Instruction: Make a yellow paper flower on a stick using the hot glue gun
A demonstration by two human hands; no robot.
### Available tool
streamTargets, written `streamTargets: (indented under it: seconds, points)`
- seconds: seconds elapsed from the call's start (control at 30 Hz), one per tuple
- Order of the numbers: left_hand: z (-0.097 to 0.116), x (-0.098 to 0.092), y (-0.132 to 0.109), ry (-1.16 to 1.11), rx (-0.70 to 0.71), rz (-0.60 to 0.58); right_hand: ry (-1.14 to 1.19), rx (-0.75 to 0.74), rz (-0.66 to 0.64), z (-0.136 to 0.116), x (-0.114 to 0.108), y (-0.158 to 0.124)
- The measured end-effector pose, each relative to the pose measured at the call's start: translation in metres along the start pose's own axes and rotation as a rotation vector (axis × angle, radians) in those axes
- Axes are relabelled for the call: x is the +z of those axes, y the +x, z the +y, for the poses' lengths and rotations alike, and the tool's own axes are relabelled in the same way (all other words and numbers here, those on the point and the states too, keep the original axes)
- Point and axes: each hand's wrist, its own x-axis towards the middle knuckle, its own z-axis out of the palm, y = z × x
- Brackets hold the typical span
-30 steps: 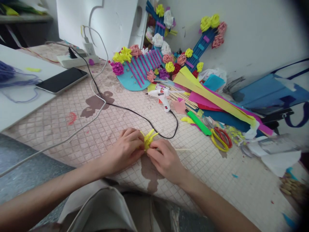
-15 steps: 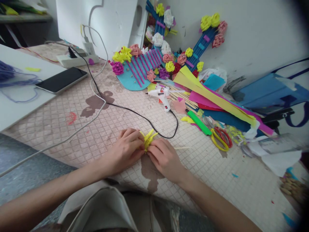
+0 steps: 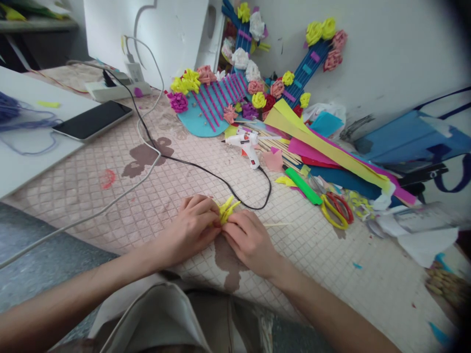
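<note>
Between my two hands is a yellow paper flower (image 3: 228, 210) with pointed petals sticking up. My left hand (image 3: 193, 223) pinches it from the left, fingers curled closed. From the other side my right hand (image 3: 252, 240) grips its base, with fingertips nearly meeting those of the left; the lower part of the flower is hidden by them. A thin wooden stick (image 3: 277, 224) lies on the table just beyond my right hand. Further back rests a white hot glue gun (image 3: 245, 144), its black cord (image 3: 206, 171) curving close to the flower.
Scissors with yellow and red handles (image 3: 334, 211) and a green cutter (image 3: 302, 186) lie at the right. Behind them are coloured paper strips (image 3: 331, 147). Flower-covered blue guitar shapes (image 3: 206, 117) lean at the back. A phone (image 3: 93, 121) and power strip (image 3: 117, 88) sit left.
Both hands stay in nearly the same place around the yellow flower. The right fingers have shifted very slightly left and up at its base.
</note>
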Motion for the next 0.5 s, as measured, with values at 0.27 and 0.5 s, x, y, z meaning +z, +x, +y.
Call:
streamTargets:
  seconds: [0.27, 0.5]
  points:
    - [-0.0009, 0.0048, -0.0045, 0.101, 0.024, 0.074, -0.047, 0.004, 0.011, 0.0008, 0.0016, -0.0008]
    - [0.0025, 0.0047, -0.0042, 0.188, 0.092, 0.120, -0.069, 0.016, 0.017, 0.0007, 0.0019, -0.0007]
